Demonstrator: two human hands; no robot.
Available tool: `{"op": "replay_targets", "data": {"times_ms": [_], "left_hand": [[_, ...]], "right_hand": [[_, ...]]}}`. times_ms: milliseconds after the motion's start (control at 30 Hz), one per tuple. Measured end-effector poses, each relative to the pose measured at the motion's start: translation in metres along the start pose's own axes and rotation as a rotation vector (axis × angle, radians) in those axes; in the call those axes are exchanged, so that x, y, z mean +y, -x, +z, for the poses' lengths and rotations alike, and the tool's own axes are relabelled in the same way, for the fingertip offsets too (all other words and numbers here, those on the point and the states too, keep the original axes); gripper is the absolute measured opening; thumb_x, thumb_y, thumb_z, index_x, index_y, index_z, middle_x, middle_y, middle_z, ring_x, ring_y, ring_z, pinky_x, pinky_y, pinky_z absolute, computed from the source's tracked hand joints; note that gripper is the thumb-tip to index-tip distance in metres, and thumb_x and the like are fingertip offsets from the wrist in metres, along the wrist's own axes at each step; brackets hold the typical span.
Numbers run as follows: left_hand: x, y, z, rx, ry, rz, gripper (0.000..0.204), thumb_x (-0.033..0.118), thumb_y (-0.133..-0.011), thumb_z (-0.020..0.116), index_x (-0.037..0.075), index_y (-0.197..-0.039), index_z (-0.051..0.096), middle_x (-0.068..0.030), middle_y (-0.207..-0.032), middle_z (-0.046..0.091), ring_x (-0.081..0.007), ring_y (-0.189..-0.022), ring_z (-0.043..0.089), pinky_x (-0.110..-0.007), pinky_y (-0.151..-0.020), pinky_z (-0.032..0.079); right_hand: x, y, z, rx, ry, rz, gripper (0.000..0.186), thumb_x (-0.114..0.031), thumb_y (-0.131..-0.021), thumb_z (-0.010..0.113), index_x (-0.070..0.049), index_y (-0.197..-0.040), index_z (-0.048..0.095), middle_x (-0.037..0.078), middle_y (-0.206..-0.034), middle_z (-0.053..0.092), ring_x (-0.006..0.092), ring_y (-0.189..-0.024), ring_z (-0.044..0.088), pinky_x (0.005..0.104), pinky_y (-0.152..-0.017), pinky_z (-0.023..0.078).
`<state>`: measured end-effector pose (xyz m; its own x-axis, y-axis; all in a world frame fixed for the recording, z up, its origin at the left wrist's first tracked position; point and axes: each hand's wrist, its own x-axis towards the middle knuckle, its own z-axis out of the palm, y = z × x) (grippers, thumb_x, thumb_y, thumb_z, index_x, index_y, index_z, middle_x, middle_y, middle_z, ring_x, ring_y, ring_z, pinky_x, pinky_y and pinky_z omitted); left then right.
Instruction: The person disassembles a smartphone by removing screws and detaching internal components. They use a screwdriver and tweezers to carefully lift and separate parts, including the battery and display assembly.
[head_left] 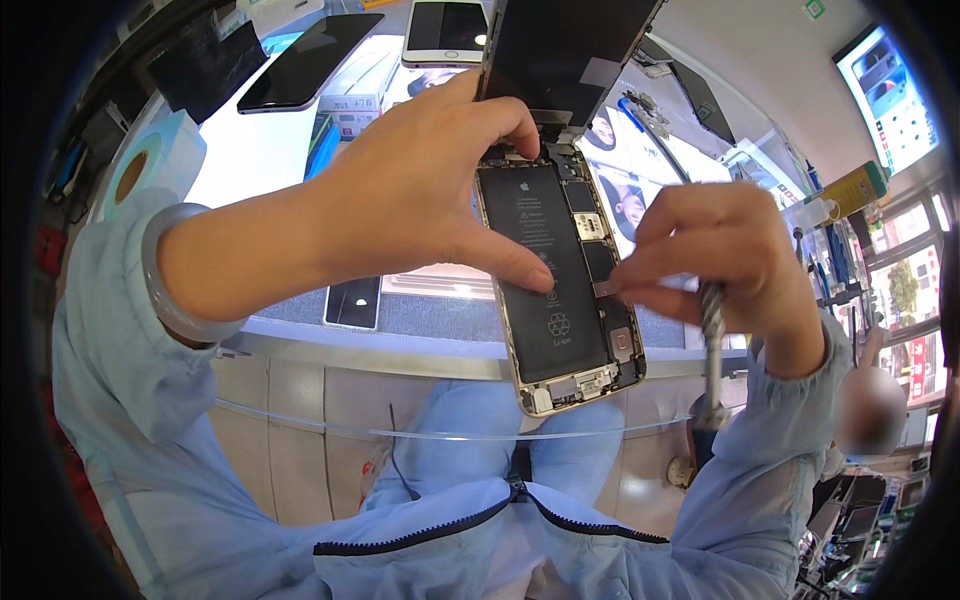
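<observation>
My left hand [420,195] is closed round the upper part of an opened phone [530,330], thumb on its black battery. The detached-looking screen assembly [550,65] stands raised at the phone's top end; whether it is still joined is hard to tell. My right hand [700,260] pinches at a small coppery tab [604,288] on the phone's right side, beside the battery. A metal jointed rod [712,360] runs behind that hand down to the table's front edge.
Around the lit worktop [240,170] lie a black phone [305,60], a white phone [443,30], boxes [350,90] and a tape roll [150,165]. A yellow bottle [845,195] stands right. A screen [885,90] hangs upper right; another person [865,410] is at the far right.
</observation>
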<state>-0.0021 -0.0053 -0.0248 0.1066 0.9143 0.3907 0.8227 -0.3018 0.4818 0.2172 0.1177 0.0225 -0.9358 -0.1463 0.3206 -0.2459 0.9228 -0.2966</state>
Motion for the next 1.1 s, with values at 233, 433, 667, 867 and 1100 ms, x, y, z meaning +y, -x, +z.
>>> {"op": "replay_targets", "data": {"times_ms": [233,433,667,867,1100], "left_hand": [[0.001,0.000,-0.001,-0.005,0.023,-0.031,0.067,0.036,-0.051,0.090,0.008,-0.102,0.055,-0.0101,-0.105,0.051,-0.0285,-0.100,0.052,-0.035,-0.087,0.042],[0.000,0.000,0.002,0.004,0.012,-0.027,0.068,0.037,-0.051,0.089,0.009,-0.103,0.055,-0.0103,-0.105,0.051,-0.0290,-0.101,0.052,-0.036,-0.087,0.041],[0.002,0.000,0.001,-0.006,-0.015,-0.038,0.068,0.036,-0.051,0.089,0.009,-0.103,0.055,-0.0107,-0.107,0.051,-0.0298,-0.102,0.051,-0.036,-0.088,0.041],[0.005,-0.001,-0.001,-0.028,0.031,-0.055,0.067,0.034,-0.051,0.089,0.009,-0.103,0.056,-0.0105,-0.109,0.052,-0.0297,-0.104,0.051,-0.036,-0.089,0.041],[0.004,-0.002,-0.001,-0.022,0.034,-0.050,0.067,0.032,-0.052,0.089,0.008,-0.105,0.057,-0.0111,-0.109,0.052,-0.0299,-0.104,0.052,-0.035,-0.090,0.041]], "right_hand": [[-0.012,0.002,-0.001,-0.142,0.130,0.104,0.015,-0.002,-0.067,0.076,-0.004,-0.081,0.070,0.006,-0.073,0.061,0.0196,-0.059,0.062,0.0299,-0.048,0.044],[-0.019,0.004,0.002,-0.126,0.278,0.086,0.018,-0.003,-0.067,0.075,-0.005,-0.083,0.068,0.005,-0.074,0.063,0.0208,-0.059,0.061,0.0300,-0.048,0.045],[-0.041,0.002,0.004,-0.181,0.475,0.140,0.023,-0.004,-0.063,0.070,-0.003,-0.085,0.067,0.005,-0.075,0.062,0.0207,-0.060,0.062,0.0294,-0.048,0.047],[-0.047,0.006,0.018,-0.112,0.679,0.000,0.010,-0.009,-0.063,0.061,-0.004,-0.072,0.060,0.003,-0.069,0.045,0.0125,-0.056,0.053,0.0261,-0.043,0.042],[-0.040,0.011,0.023,-0.046,0.660,-0.078,0.017,-0.007,-0.062,0.061,0.000,-0.077,0.061,0.003,-0.071,0.045,0.0129,-0.055,0.052,0.0259,-0.044,0.043]]}}
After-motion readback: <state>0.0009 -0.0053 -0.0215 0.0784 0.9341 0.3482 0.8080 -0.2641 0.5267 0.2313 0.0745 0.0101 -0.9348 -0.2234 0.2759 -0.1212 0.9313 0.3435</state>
